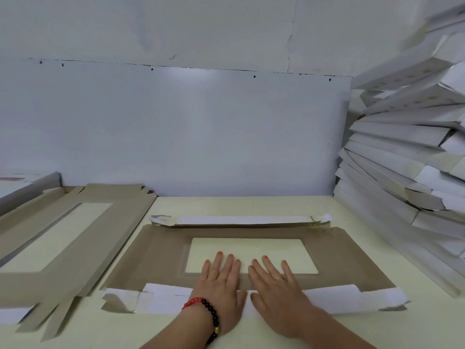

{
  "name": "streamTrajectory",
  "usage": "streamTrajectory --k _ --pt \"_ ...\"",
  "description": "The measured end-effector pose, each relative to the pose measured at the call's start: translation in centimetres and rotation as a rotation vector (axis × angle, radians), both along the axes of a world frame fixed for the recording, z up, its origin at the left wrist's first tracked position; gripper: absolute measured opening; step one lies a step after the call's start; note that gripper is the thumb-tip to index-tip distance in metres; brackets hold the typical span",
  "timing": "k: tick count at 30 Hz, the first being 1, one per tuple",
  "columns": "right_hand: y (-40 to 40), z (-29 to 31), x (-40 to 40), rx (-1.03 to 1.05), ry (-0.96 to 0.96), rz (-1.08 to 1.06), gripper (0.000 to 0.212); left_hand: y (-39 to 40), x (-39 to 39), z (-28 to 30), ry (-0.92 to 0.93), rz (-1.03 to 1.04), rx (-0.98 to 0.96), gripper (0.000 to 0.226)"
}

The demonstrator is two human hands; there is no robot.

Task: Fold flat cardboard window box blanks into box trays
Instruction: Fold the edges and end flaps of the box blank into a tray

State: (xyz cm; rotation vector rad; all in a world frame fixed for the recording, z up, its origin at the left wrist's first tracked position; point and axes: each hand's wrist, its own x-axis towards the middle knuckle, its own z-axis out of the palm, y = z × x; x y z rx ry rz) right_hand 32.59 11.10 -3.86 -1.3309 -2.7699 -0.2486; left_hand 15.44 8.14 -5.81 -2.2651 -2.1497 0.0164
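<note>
A cardboard window box blank (156, 255) lies brown side up on the table, its rectangular window in the middle. Its far long flap (246, 219) is folded over, white side up. The near long flap (166, 299) is also folded over, white side showing. My left hand (221, 285), with a red and black bead bracelet, lies flat with straight fingers across the near flap and the window's near edge. Beside it, my right hand (276, 285) presses flat on the same flap, fingers spread.
A stack of flat brown blanks (63, 238) lies at the left, overhanging the table edge. A tall leaning pile of folded white box trays (407, 159) fills the right side. A white wall stands behind the cream table (251, 205).
</note>
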Motion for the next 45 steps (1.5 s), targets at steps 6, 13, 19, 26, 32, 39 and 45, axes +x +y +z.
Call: streamTrajectory --k 6,13,19,26,32,39,45 --pt "3.8 -1.9 4.4 -0.163 -0.033 -0.067 0.060 -0.7 -4.8 -0.7 -0.012 0.077 -0.034 0.068" --pt "5.8 -1.4 11.4 -0.235 -0.058 -0.280 0.057 -2.1 -9.3 -1.0 0.028 0.177 -0.026 0.064" --pt "6.2 -1.3 15.5 -0.179 -0.009 -0.391 0.055 -2.8 -10.2 -0.7 -0.031 0.173 0.022 0.062" --pt "3.4 -0.1 15.0 0.368 0.288 -0.112 0.028 -5.3 -8.5 2.1 -0.080 -0.231 0.454 0.023" --pt "1.4 1.1 10.9 0.150 0.083 0.269 0.042 -5.5 -6.5 2.8 0.049 -0.383 0.278 0.042" --pt "0.8 -0.5 4.7 0.280 -0.006 0.391 0.026 -4.6 -3.7 3.7 0.243 -0.462 0.245 0.024" --pt "0.3 0.3 -0.1 0.268 0.035 0.240 0.019 -2.3 -2.3 4.2 0.135 -0.189 0.010 0.029"
